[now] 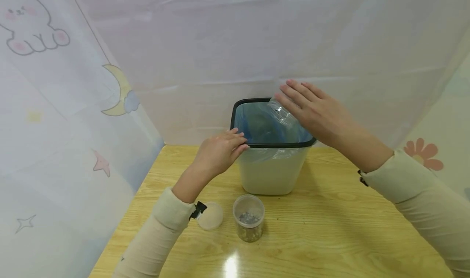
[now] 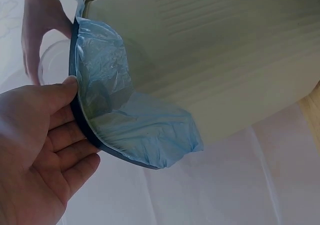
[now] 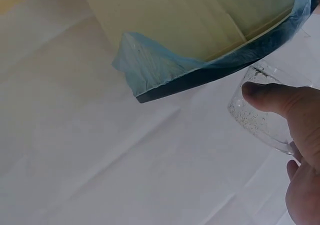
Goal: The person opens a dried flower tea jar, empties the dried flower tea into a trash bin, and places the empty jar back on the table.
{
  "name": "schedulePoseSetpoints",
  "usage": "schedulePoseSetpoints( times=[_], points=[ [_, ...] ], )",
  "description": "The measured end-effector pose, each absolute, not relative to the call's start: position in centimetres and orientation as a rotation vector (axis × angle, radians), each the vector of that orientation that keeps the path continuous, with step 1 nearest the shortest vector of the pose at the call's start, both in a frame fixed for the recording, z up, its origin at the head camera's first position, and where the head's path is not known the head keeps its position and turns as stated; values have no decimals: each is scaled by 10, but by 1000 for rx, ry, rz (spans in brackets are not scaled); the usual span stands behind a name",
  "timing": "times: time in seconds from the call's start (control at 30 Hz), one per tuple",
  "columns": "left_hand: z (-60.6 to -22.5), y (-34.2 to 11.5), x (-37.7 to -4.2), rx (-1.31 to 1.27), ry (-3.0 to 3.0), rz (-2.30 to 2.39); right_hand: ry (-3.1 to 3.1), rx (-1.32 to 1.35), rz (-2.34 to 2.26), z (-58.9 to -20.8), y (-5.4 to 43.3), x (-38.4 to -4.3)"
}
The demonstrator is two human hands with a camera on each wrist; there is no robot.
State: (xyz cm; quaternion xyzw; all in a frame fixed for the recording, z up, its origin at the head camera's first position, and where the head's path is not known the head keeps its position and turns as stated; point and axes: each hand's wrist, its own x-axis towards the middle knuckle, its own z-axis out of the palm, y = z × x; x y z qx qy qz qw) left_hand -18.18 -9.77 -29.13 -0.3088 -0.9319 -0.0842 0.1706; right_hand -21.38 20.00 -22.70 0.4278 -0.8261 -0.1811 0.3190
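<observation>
Gripping in the right hand (image 1: 319, 114) a speckled clear jar (image 1: 282, 114), tipped at the mouth of a lined bin (image 1: 273, 174) near the back edge of the worktop (image 1: 349, 196). Pinching the bin's dark rim (image 1: 275, 145) with the left hand (image 1: 219, 150), beyond an open tub (image 1: 249, 233) and, nearer the worktop's left edge, a pale lid (image 1: 212, 216).

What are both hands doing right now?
Left hand: holding the black rim of the tapered cream plastic bin.
Right hand: holding a clear, round plastic jar.
</observation>
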Motion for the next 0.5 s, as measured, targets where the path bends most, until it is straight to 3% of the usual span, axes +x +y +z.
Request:
schedulePoseSetpoints(
  times=[0.5],
  points=[
    [-290, -98, -178, -896, -2620, -219, -2209, 1095, -366, -233, 206, -214]
  ],
)
